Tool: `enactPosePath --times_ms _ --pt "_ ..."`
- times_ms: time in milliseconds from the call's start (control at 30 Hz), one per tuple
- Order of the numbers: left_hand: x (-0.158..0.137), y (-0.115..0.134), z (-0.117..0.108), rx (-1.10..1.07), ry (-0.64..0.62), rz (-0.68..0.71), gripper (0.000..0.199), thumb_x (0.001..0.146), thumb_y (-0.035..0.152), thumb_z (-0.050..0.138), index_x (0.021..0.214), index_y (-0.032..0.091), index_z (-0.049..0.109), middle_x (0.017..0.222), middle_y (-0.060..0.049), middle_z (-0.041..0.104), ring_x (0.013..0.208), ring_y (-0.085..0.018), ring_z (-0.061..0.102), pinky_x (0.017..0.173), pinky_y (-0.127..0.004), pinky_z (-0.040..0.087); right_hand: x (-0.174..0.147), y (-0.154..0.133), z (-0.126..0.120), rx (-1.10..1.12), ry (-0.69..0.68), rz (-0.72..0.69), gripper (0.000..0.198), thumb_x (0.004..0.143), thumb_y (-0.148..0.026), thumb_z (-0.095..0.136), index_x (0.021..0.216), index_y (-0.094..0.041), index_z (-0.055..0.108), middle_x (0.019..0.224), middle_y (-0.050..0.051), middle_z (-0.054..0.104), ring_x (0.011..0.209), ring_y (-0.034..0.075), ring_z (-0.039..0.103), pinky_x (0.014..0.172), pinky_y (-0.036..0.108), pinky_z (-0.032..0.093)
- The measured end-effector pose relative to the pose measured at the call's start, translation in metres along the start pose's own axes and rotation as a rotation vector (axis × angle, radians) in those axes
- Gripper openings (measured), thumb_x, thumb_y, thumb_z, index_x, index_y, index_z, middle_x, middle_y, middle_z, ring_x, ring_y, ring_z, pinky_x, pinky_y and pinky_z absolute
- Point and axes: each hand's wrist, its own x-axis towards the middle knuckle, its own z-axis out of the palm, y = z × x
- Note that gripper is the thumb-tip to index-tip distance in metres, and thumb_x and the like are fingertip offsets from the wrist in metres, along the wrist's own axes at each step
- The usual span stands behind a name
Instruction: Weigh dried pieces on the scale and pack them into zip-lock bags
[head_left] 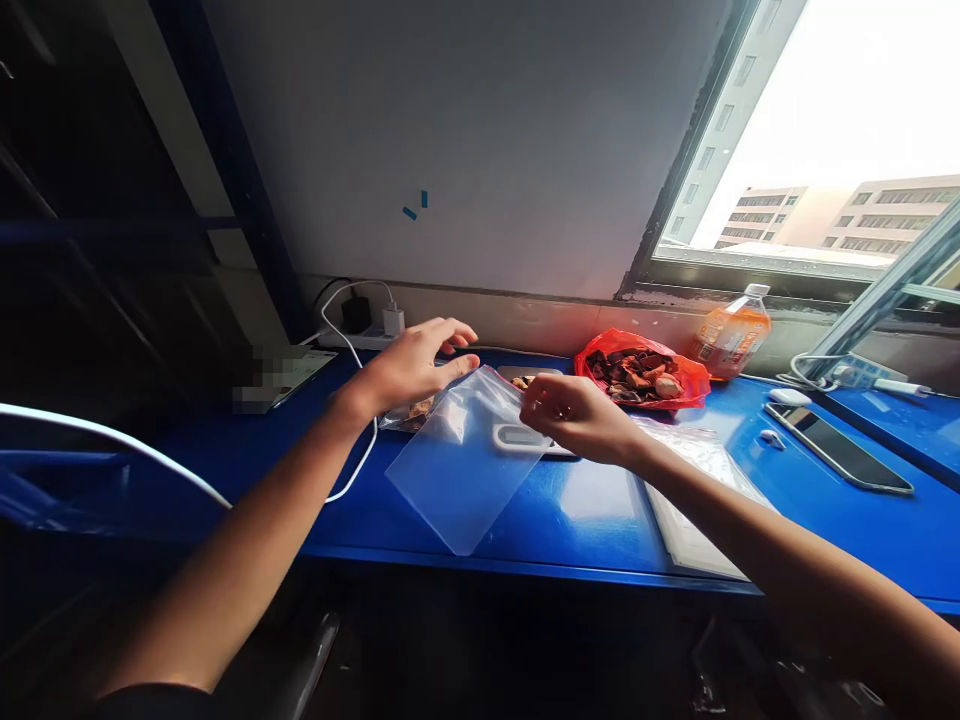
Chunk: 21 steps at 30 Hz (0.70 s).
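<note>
A clear plastic zip bag (469,485) hangs slanted over the blue desk, flat, with a red line along its top edge. My right hand (581,415) pinches one upper corner of it with curled fingers. My left hand (412,365) is open by the opposite upper corner, thumb and fingers apart. Behind the bag is a white scale (561,450), its display partly seen through the plastic. Brown dried pieces (520,382) show on the scale, partly hidden by my right hand. Another clear bag with brown pieces (417,414) lies below my left hand.
A red plastic bag (694,385) of dried brown slices stands at the back, beside an orange drink bottle (731,335). Clear bags lie stacked (690,500) under my right forearm. A phone (840,445) and an earbud (772,438) lie right. A white cable (360,470) crosses the left side.
</note>
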Motion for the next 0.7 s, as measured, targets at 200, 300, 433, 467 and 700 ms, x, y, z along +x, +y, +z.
enactPosePath --times_ms 200,300,433,467,700 --pt "-0.016 0.034 0.019 0.259 -0.052 0.099 0.1 0.066 0.069 0.062 0.147 0.023 0.024 0.145 -0.014 0.041 0.132 -0.036 0.038 0.107 -0.05 0.029 0.02 -0.026 0.005 0.235 0.158 0.04 0.016 0.077 -0.031 0.059 0.085 -0.017 0.056 0.056 -0.004 0.052 0.05 0.008 0.045 0.048 0.021 0.034" --pt "-0.012 0.035 0.023 0.233 0.002 0.146 0.099 0.067 0.067 0.062 0.147 0.026 0.021 0.142 -0.012 0.044 0.128 -0.034 0.042 0.107 -0.051 0.028 0.028 -0.023 -0.003 0.366 0.064 -0.044 0.02 0.077 -0.031 0.058 0.09 -0.016 0.06 0.067 0.0 0.06 0.062 0.011 0.055 0.058 0.024 0.042" --pt "-0.007 0.03 0.016 0.204 -0.038 0.242 0.097 0.066 0.065 0.067 0.145 0.034 0.02 0.143 -0.009 0.041 0.13 -0.035 0.039 0.112 -0.059 0.012 0.033 -0.005 -0.018 0.392 -0.018 -0.139 0.02 0.078 -0.025 0.049 0.085 -0.015 0.065 0.084 0.003 0.065 0.077 0.014 0.059 0.069 0.027 0.046" --pt "-0.007 0.031 0.014 0.202 -0.073 0.268 0.097 0.066 0.062 0.068 0.145 0.036 0.02 0.143 -0.008 0.041 0.131 -0.035 0.037 0.112 -0.061 0.007 0.034 -0.002 -0.02 0.297 -0.041 -0.159 0.019 0.078 -0.023 0.049 0.083 -0.015 0.066 0.083 0.003 0.065 0.077 0.015 0.059 0.069 0.027 0.046" --pt "-0.005 0.042 0.012 0.261 -0.24 0.367 0.099 0.062 0.048 0.077 0.145 0.036 0.023 0.148 -0.007 0.036 0.139 -0.038 0.024 0.11 -0.065 -0.004 0.045 -0.005 -0.01 -0.347 -0.256 -0.45 0.036 0.076 -0.022 0.062 0.111 -0.013 0.062 0.116 0.014 0.06 0.105 0.025 0.055 0.087 0.038 0.047"
